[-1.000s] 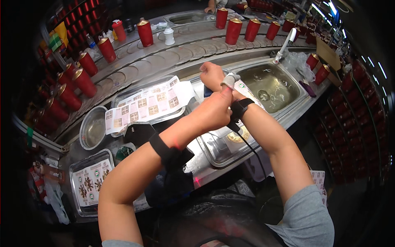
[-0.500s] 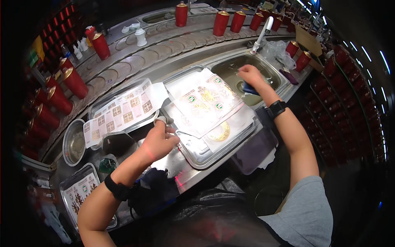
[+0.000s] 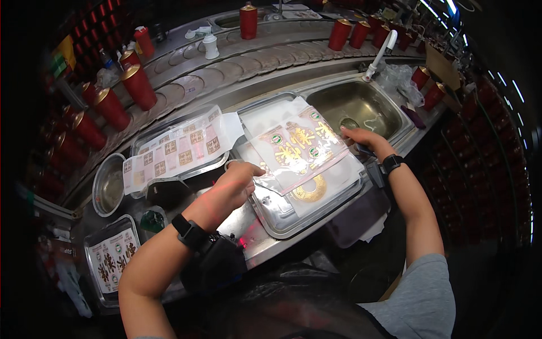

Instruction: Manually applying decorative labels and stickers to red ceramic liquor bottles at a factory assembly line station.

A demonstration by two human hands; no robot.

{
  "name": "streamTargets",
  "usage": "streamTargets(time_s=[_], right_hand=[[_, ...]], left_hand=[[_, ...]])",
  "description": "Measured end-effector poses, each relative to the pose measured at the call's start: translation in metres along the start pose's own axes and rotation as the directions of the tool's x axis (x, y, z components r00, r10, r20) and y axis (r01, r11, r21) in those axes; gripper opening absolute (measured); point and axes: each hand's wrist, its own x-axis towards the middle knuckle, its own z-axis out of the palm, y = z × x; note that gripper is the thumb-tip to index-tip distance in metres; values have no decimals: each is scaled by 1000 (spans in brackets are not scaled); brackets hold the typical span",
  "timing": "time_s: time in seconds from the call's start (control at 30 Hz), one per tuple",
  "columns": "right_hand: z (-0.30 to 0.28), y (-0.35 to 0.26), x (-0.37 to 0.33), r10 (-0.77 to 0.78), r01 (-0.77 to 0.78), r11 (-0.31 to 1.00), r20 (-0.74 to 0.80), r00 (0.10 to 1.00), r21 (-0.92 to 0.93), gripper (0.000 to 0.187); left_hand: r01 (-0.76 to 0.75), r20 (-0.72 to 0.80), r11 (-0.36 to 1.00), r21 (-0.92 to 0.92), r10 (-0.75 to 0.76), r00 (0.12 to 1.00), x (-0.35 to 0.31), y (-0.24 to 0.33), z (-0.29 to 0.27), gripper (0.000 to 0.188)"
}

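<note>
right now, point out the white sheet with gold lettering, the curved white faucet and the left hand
White sheet with gold lettering (image 3: 301, 151): head view, middle of printed face
Curved white faucet (image 3: 382, 53): head view, its neck
Left hand (image 3: 236, 180): head view, back of hand

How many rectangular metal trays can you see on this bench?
3. One tray lies between the left hand and right hand, a second beside the round bowl, a third at lower left. Others could be hidden underneath.
</note>
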Motion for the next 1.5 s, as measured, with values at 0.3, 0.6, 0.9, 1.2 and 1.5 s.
streamTargets(time_s=[0.3,0.6,0.9,1.2,1.5], right_hand=[[7,4,14,61,-116,955,202,977,273,57],[-40,-20,-37,-150,70,864,123,981,498,24],[-45,-43,-55,-203,146,917,119,972,370,10],[-34,-45,-54,-202,165,952,121,972,259,23],[-25,-68,-68,-245,227,947,53,968,229,29]], left_hand=[[23,-122,998,52,-17,992,23,-8,2,71],[-87,-125,986,144,106,987,2,-4,1,76],[-11,-160,999,-47,4,987,17,-12,-16,50],[-52,-107,999,-4,51,993,-1,1,-1,43],[-56,-57,996,63,60,997,-13,11,6,55]])
